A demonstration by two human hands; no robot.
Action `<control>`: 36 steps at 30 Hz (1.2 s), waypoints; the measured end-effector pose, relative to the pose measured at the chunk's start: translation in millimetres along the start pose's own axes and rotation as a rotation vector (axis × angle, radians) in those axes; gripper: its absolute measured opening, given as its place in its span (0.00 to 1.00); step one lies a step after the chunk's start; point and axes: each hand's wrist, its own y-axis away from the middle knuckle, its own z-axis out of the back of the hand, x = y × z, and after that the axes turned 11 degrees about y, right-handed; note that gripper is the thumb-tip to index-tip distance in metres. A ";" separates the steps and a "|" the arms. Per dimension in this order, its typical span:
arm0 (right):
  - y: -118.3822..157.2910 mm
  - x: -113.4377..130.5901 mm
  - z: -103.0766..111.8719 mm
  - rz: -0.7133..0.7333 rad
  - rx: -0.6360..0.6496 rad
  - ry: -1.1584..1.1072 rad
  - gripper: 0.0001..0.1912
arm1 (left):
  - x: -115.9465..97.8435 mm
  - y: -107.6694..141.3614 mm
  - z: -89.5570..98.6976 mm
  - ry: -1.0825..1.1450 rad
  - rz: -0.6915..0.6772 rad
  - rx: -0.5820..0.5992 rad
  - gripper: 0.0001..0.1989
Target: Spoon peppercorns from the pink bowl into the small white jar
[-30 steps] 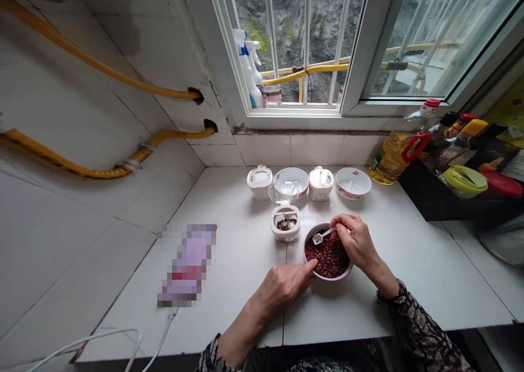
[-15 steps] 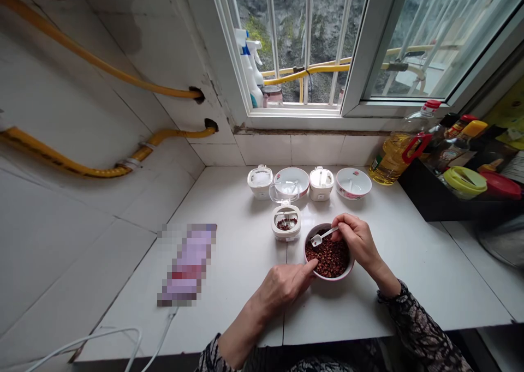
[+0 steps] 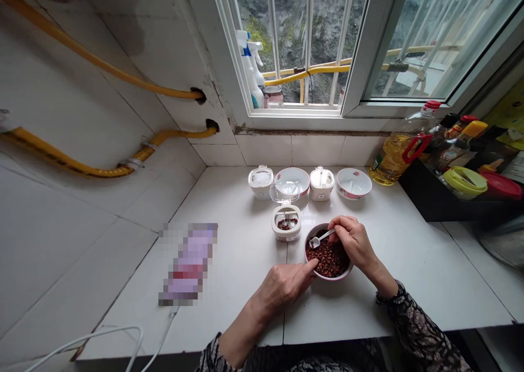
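A white bowl point(image 3: 333, 279) full of dried reddish-brown peppercorns point(image 3: 332, 260) stands on the counter in front of me. My left hand point(image 3: 286, 282) grips the bowl's near left side, thumb on the rim. Between the fingers of my right hand point(image 3: 352, 242) is a small white spoon point(image 3: 321, 239), its scoop over the left part of the peppercorns. Just left of and behind the bowl sits a seasoning jar point(image 3: 286, 233) with its clear lid point(image 3: 284, 192) raised and some peppercorns inside.
Along the back stand two closed seasoning jars point(image 3: 261, 185) point(image 3: 321, 186) and two white bowls point(image 3: 292, 177) point(image 3: 354, 188). An oil bottle point(image 3: 393, 153) and a black rack point(image 3: 426, 197) of bottles occupy the right. A pixelated flat object point(image 3: 190, 265) with a white cable point(image 3: 166, 328) lies left.
My right hand has shifted slightly left with the spoon, whose scoop sits a little further left over the peppercorns. The left hand and the bowl have stayed in place.
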 end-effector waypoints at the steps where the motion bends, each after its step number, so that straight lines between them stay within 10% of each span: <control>1: -0.2 0.0 1.0 -0.031 0.009 -0.046 0.10 | 0.1 0.5 -0.2 0.000 0.003 0.005 0.14; 13: -5.9 1.7 9.5 -0.219 0.028 -0.410 0.09 | -0.9 -1.8 1.2 -0.010 -0.013 -0.005 0.12; 26: -11.6 39.0 -13.2 0.715 -0.171 0.328 0.13 | 1.0 2.7 -3.7 -0.048 -0.006 -0.006 0.17; 36: -1.8 14.4 13.0 0.422 -0.130 0.453 0.11 | -0.5 0.6 -0.6 -0.007 -0.008 0.000 0.13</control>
